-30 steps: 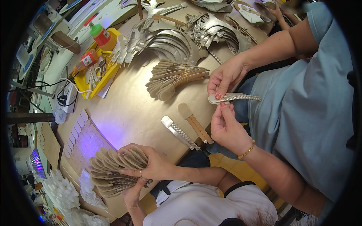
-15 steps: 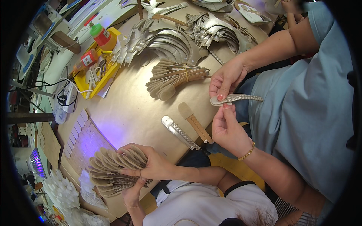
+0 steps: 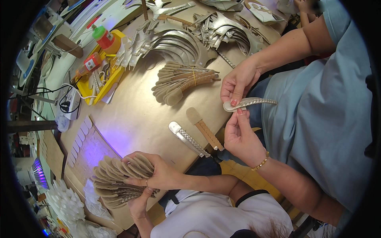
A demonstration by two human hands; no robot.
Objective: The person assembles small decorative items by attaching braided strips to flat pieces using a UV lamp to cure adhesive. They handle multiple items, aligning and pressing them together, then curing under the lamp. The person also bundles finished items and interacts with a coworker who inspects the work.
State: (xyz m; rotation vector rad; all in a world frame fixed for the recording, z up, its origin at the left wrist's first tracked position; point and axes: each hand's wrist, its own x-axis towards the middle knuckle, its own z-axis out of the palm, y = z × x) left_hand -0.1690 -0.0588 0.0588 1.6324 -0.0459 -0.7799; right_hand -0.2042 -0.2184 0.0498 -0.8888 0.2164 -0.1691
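My two hands hold a fanned stack of tan, tongue-shaped flat pieces (image 3: 115, 180) over the near left part of the brown table (image 3: 135, 115). On the fan's right side, my right hand (image 3: 158, 174) grips it with fingers spread across the top pieces. My left hand (image 3: 139, 203) supports the stack from below, where silver braided strips show. To my right sits a co-worker in a blue shirt. Both that person's hands (image 3: 238, 111) pinch a silver braided strap (image 3: 250, 103) above their lap.
On the table lie a silver braided strap (image 3: 186, 139), a tan strip (image 3: 204, 129), a banded bundle of tan pieces (image 3: 180, 79) and piles of curved silver parts (image 3: 178, 43). A yellow tray (image 3: 105, 71) holds glue bottles. A board of white tabs (image 3: 81, 139) lies left.
The co-worker's hands have shifted slightly on the silver strap. My hands and the fanned stack stay where they were.
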